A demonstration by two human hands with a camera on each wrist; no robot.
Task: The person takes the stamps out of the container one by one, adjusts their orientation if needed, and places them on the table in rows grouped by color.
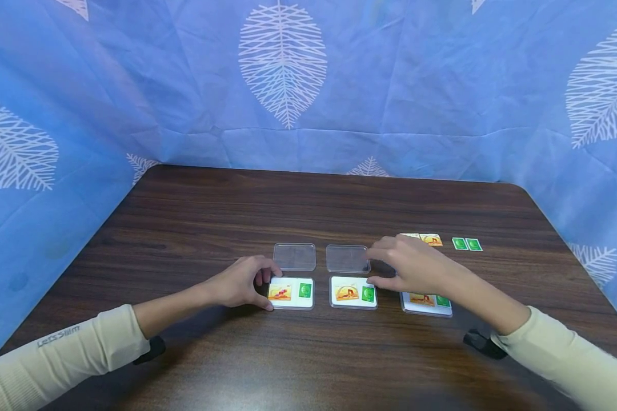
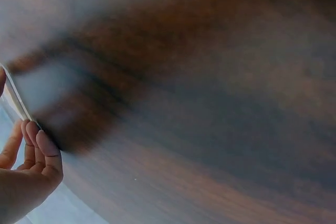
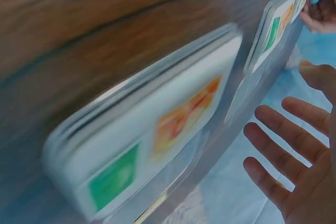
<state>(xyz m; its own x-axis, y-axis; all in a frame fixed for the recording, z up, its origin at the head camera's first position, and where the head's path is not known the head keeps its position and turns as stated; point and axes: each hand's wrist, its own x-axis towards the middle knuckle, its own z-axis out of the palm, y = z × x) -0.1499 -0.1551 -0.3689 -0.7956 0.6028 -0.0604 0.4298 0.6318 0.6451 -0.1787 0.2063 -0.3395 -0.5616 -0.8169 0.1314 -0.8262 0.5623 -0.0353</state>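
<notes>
Three shallow clear plastic cases with white cards inside lie in a row, each card bearing an orange picture stamp and a green stamp. My left hand holds the left case by its left end, thumb at the near corner and index finger at the far one. The middle case lies between my hands. My right hand hovers with spread fingers beyond the right case, partly covering it, its thumb near the middle case. In the right wrist view this hand holds nothing.
Behind the left and middle cases lie two clear lids, the left lid and the right lid. At the back right are loose orange stamps and two green stamps. A blue leaf-patterned cloth surrounds the wooden table.
</notes>
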